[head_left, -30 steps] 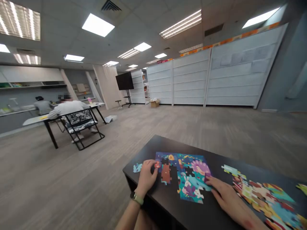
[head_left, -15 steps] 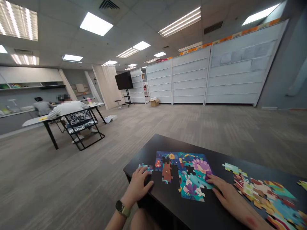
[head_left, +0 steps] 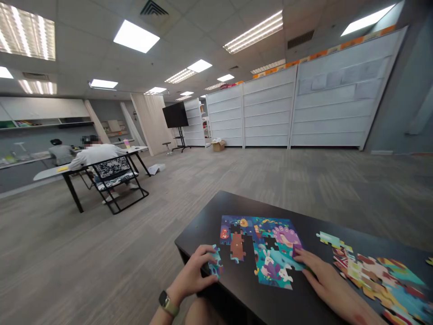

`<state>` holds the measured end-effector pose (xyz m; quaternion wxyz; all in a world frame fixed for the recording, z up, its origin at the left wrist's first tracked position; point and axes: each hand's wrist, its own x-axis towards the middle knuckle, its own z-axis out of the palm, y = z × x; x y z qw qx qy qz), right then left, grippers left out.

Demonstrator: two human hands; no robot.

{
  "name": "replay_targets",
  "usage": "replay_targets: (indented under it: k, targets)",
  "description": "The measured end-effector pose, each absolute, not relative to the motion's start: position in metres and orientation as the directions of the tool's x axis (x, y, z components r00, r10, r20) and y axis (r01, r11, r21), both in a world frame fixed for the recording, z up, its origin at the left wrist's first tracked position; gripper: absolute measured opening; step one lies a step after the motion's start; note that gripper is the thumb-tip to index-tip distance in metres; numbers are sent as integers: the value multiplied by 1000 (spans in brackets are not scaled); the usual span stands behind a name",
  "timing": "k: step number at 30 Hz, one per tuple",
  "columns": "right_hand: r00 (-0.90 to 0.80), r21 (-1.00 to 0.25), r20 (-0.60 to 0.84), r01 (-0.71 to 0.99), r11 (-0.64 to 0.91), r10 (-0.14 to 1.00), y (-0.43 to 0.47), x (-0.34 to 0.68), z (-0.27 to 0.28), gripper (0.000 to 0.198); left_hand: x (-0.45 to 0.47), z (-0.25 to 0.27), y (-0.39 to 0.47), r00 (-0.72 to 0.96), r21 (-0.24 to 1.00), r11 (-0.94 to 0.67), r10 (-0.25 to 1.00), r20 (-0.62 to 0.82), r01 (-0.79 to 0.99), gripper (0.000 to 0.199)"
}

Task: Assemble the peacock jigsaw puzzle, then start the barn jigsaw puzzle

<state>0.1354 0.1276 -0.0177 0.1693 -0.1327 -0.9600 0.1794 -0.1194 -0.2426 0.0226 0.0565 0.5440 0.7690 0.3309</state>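
Observation:
A partly joined jigsaw puzzle (head_left: 270, 269) with rabbits and sea colours lies on the black table, with gaps in its middle and left. My left hand (head_left: 199, 266), wearing a watch, curls its fingers and thumb around a small teal-and-purple puzzle piece (head_left: 215, 262) at the table's near left edge; this may be more than one piece joined. Between that hand and the main part stands a brown puzzle section (head_left: 237, 247). At the puzzle's right edge, my right hand (head_left: 314, 266) has its fingertips on a purple puzzle piece (head_left: 297, 249), thumb lower down; its grip is partly hidden.
Several loose puzzle pieces (head_left: 379, 275) spread over the right of the black table (head_left: 199, 225). Across the room, a person (head_left: 98, 153) sits at a long table near another person. White shelving panels (head_left: 269, 113), a screen on a stand (head_left: 175, 114) and a cardboard box (head_left: 218, 145) are farther back.
My left hand has drawn the teal piece nearer along the table edge and turned it, fingers now around it. My right hand stays at the puzzle's right edge. The view has shifted slightly.

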Motion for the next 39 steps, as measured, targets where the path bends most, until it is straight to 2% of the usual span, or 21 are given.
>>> replay_targets:
  k: [4, 10, 19, 26, 29, 33, 35, 37, 39]
  targets:
    - [-899, -386, 291, 203, 900, 328, 127, 136, -19, 42, -129, 23, -245, -459, 574, 255, 854, 243, 778, 59]
    - [-898, -381, 287, 211, 900, 333, 128, 137, -22, 42, -131, 30, -244, -448, 568, 277, 874, 186, 775, 71]
    - [-913, -357, 230, 242, 902, 336, 123, 137, -16, 47, -122, 29, -235, -407, 539, 261, 897, 170, 801, 67]
    - [-897, -389, 280, 220, 895, 342, 125, 137, -24, 42, -115, 32, -237, -449, 520, 300, 874, 186, 800, 62]
    - [-897, -392, 284, 214, 895, 338, 125, 137, -24, 40, -100, 26, -231, -526, 499, 370, 823, 215, 784, 62]
    - [-898, -390, 282, 214, 896, 337, 124, 137, -22, 40, -74, 10, -223, -663, 469, 500, 689, 293, 728, 66]
    - [-899, -390, 281, 213, 896, 336, 123, 138, -20, 40, -68, 5, -222, -669, 467, 501, 668, 327, 729, 67]
    - [-901, -389, 281, 209, 897, 331, 122, 138, -19, 40, -68, 5, -223, -617, 453, 448, 702, 356, 771, 64]
    - [-904, -384, 277, 207, 900, 326, 122, 137, -19, 42, -72, 10, -225, -492, 421, 338, 801, 340, 842, 52]
